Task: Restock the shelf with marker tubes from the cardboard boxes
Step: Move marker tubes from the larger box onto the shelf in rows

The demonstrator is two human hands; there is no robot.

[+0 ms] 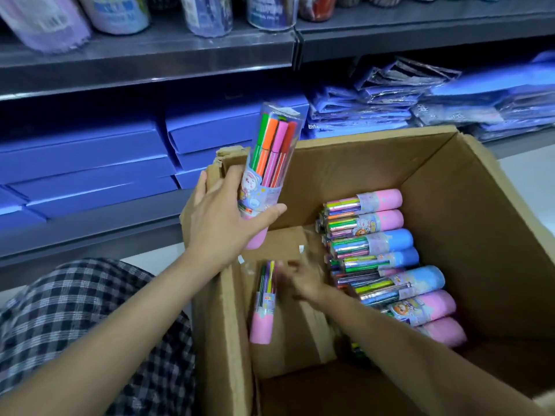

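Observation:
My left hand (222, 217) grips a clear marker tube (270, 151) with a pink cap, held upright above the far left corner of the open cardboard box (468, 205). Inside the box my right hand (303, 277) is blurred, fingers spread and loosely bent, right beside a second pink-capped tube (264, 301) that stands against the left wall. I cannot tell whether it touches that tube. A stack of several pink- and blue-capped tubes (387, 259) lies on its side along the box's right half.
Grey metal shelves (144, 58) run behind the box. The top shelf carries round tubs (120, 13). Below it lie flat blue boxes (90, 163) on the left and blue plastic-wrapped packs (390, 103) on the right. My checked trouser leg (75, 310) is at lower left.

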